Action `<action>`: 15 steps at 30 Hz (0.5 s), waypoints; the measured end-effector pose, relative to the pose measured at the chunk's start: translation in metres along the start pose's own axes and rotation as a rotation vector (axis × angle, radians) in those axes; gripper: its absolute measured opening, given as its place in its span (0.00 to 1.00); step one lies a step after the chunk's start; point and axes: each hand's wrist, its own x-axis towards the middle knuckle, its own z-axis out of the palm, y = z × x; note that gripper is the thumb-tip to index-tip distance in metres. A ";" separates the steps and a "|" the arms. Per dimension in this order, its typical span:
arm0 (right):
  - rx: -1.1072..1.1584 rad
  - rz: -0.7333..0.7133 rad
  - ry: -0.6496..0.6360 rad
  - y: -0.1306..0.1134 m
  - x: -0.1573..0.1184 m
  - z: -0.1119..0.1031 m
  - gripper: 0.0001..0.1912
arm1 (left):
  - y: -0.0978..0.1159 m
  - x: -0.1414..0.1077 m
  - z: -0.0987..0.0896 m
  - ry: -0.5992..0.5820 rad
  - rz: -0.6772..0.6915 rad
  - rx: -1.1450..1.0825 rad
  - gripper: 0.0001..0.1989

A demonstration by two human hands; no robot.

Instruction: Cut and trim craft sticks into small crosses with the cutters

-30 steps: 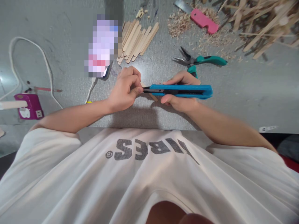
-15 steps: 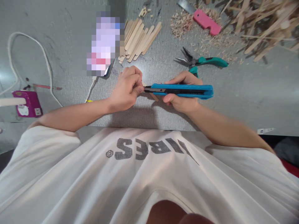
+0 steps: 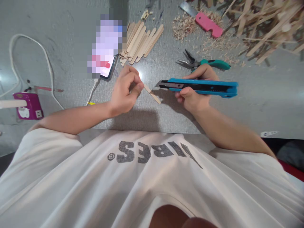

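Note:
Between the fingertips of my left hand is one end of a thin wooden craft stick, which slants down to the right over the table; its pinched end is hidden. My right hand is wrapped round a blue utility knife. The knife's short blade points left, apart from the stick and from my left hand. Just beyond my right hand lie green-handled pliers with their jaws spread. Past my left hand a bundle of craft sticks rests on the table.
A pink-handled knife lies on wood shavings, beside a large heap of wooden strips at the far right. At left are a phone, a white cable and a purple box. Small cut pieces lie beyond the bundle.
My right hand has drawn the utility knife to the right, away from my left hand and the stick. More of the stick shows now. My left hand has barely moved.

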 end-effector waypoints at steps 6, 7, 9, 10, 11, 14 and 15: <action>-0.053 -0.022 -0.028 -0.009 -0.001 -0.002 0.21 | 0.029 -0.038 0.005 -0.354 0.269 0.547 0.25; -0.061 0.007 -0.059 -0.011 -0.002 -0.004 0.22 | 0.031 -0.044 0.006 -0.395 0.305 0.582 0.32; -0.099 0.071 -0.126 -0.014 -0.003 -0.008 0.24 | 0.030 -0.051 0.009 -0.444 0.322 0.601 0.44; -0.132 0.086 -0.155 -0.014 -0.002 -0.010 0.24 | 0.029 -0.052 0.010 -0.462 0.305 0.593 0.48; -0.174 0.083 -0.175 -0.014 -0.001 -0.012 0.23 | 0.027 -0.052 0.010 -0.477 0.279 0.578 0.51; -0.302 -0.006 -0.185 -0.014 0.003 -0.017 0.22 | 0.021 -0.047 0.009 -0.511 0.213 0.523 0.54; -0.348 -0.051 -0.178 -0.015 0.004 -0.017 0.21 | 0.020 -0.044 0.009 -0.518 0.209 0.503 0.54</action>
